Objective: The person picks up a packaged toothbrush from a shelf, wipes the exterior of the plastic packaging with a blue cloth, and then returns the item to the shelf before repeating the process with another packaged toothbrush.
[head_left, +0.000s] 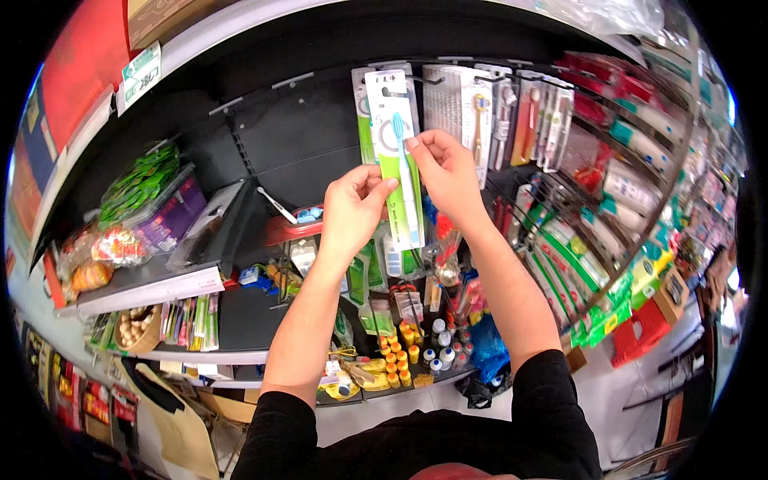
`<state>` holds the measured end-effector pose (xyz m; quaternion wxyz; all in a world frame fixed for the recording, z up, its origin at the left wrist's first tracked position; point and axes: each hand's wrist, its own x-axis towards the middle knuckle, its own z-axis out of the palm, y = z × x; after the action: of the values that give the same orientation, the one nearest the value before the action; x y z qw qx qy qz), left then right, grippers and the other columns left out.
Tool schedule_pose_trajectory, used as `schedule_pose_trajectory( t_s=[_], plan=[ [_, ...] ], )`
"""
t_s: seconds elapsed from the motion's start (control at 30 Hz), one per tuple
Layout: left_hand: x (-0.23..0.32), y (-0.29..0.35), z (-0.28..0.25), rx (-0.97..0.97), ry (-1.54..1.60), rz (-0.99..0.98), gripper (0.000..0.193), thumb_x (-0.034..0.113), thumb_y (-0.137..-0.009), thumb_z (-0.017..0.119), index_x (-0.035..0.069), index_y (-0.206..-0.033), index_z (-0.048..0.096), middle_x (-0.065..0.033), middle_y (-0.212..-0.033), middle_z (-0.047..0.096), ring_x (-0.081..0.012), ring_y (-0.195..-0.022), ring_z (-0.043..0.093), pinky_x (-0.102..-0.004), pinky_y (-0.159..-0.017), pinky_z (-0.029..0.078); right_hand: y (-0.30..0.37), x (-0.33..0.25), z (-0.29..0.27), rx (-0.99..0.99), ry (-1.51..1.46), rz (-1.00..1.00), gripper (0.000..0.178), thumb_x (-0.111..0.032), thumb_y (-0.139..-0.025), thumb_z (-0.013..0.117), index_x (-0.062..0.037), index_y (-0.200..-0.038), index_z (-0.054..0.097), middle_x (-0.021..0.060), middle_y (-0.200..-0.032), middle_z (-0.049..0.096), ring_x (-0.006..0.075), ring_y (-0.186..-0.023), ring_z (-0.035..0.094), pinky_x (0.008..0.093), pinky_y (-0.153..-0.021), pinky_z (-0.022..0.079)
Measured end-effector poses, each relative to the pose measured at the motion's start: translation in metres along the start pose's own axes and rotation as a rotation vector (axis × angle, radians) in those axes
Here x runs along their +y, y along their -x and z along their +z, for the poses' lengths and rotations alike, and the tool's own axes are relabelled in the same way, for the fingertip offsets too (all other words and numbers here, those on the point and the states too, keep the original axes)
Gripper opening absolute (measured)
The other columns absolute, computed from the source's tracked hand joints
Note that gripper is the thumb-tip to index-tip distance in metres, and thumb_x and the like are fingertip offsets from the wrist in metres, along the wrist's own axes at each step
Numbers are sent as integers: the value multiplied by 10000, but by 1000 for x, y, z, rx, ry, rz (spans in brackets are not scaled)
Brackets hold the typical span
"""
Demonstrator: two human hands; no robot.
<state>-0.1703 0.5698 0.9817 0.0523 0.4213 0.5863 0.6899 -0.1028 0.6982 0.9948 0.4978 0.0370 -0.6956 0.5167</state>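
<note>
Between my two hands is a packaged toothbrush point(406, 186), blue and white on a tall green-and-white card, held upright in front of the shelf. My left hand point(356, 206) pinches the card's left edge near its middle. On the opposite edge, slightly higher, my right hand point(445, 170) grips it between thumb and fingers. Right behind it, another green-and-white toothbrush pack point(362, 120) hangs on the rack, partly hidden by the held card. Further packaged toothbrushes point(480, 120) hang on hooks to the right of my right hand.
A loose white toothbrush point(276, 205) leans by a red tray point(280, 232) on the left. A purple box point(164, 210) of green packets stands on the left shelf. Yellow bottles point(398, 352) stand low in front. A curved metal rail point(640, 252) runs along the right, beside hanging packs.
</note>
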Motion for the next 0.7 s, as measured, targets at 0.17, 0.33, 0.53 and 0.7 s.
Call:
schedule_pose_trajectory(
  t_s=[0.17, 0.33, 0.53, 0.7],
  plan=[
    [-15, -34, 54, 88, -25, -36, 140, 74, -838, 599, -23, -939, 612, -23, -737, 626, -60, -614, 571, -207, -520, 483, -41, 28, -51, -134, -89, 15, 193, -144, -864, 565, 38, -799, 555, 39, -609, 583, 37, -555, 479, 227, -478, 377],
    [-31, -65, 96, 169, -106, 12, 165, 57, -843, 589, -55, -965, 600, -46, -804, 634, -80, -689, 589, -230, -610, 521, -69, 67, -87, -166, 29, -77, 174, -147, -892, 544, 18, -838, 556, 11, -654, 585, 22, -564, 461, 206, -480, 365],
    [-71, -129, 130, 249, -106, -26, 162, 57, -849, 579, -43, -973, 603, -54, -849, 636, -81, -724, 589, -236, -620, 522, -98, 109, -117, -96, 242, -92, 219, -132, -829, 541, 31, -973, 564, 230, -725, 611, 374, -686, 614, 433, -601, 484],
    [-88, -170, 146, 284, -70, -65, 158, 73, -849, 586, -18, -978, 586, -35, -823, 625, -83, -693, 579, -216, -602, 490, -82, 132, -142, -231, 446, -315, 357, -107, -799, 541, 69, -1097, 453, 315, -1038, 537, 403, -842, 593, 435, -740, 501]
  ],
)
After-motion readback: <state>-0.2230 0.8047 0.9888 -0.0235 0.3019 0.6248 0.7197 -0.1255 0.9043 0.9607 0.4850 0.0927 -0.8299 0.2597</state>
